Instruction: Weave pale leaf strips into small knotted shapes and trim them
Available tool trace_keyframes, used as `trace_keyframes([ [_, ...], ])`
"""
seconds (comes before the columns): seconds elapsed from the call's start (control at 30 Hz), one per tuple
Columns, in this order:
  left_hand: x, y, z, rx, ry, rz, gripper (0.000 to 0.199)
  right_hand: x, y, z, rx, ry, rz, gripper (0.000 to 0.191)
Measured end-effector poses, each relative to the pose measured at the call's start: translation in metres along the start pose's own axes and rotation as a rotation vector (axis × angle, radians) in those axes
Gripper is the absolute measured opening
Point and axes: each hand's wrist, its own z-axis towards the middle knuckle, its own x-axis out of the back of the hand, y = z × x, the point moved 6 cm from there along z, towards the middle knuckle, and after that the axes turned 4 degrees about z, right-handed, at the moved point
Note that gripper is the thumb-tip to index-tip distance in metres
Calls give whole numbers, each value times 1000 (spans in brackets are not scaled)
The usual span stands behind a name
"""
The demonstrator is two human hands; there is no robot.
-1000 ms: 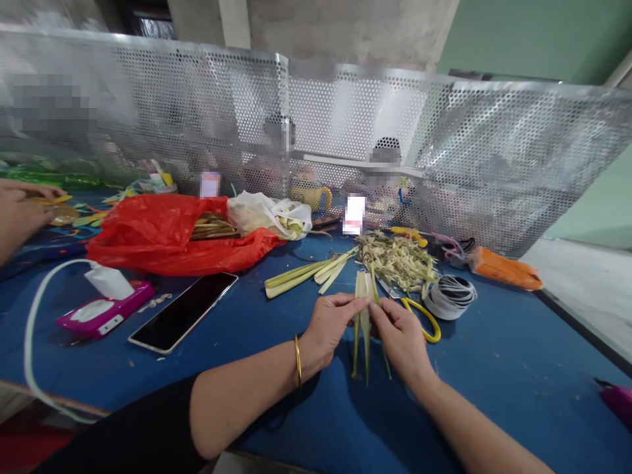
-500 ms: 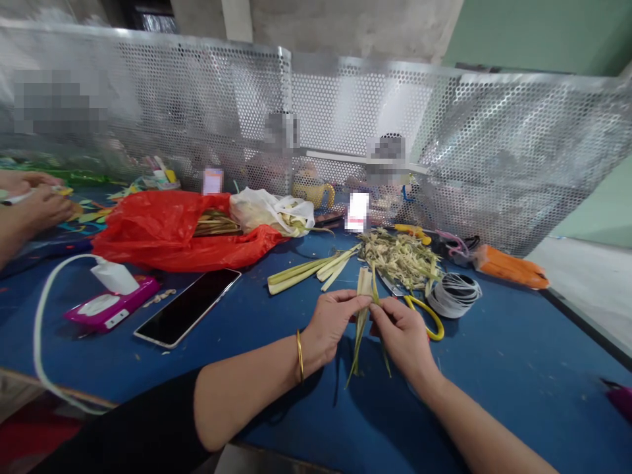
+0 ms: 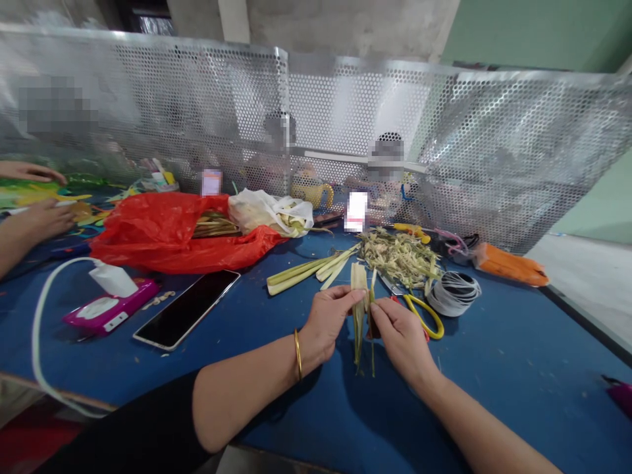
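Note:
Between thumb and fingers, my left hand (image 3: pixel 328 322) pinches a wide pale-green leaf strip (image 3: pixel 359 283) that stands upright, its lower end hanging below the fingers. Close beside it, my right hand (image 3: pixel 402 329) is closed on a narrow green strip (image 3: pixel 372 296) split off along the wide one's edge. Just past my hands lies a heap of dry leaf shreds (image 3: pixel 399 257). Yellow-handled scissors (image 3: pixel 429 316) rest by my right hand, their blades partly under the heap. Several longer leaf strips (image 3: pixel 301 271) lie flat to the left.
A roll of white strap (image 3: pixel 453 294) and an orange packet (image 3: pixel 511 263) sit at right. Leftward are a phone (image 3: pixel 187 309), a purple power strip (image 3: pixel 111 309) and a red plastic bag (image 3: pixel 148 230). A perforated metal screen (image 3: pixel 345 99) runs behind. Another person's hands work at far left.
My hands have moved slightly apart, and the narrow strip now stands more separate from the wide one. At far left, the other person's hands have spread apart.

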Motion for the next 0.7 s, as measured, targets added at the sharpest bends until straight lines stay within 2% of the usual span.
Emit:
trace_keyframes([
  [0.2,-2,-2,-1,42,-56,-8,27,1,-10,0,117,-26,-200,35],
  [0.4,-4,-4,-2,52,-82,-33,30,-2,-13,-2,127,-91,-347,33],
  [0.5,-4,-5,-2,69,-80,-70,31,4,-14,0,125,-84,-417,35],
  [0.57,-4,-5,-3,76,-74,-70,31,13,-12,4,68,-32,-324,36],
  [0.7,-8,-5,-8,116,-115,-16,26,27,6,12,-167,60,210,34],
])
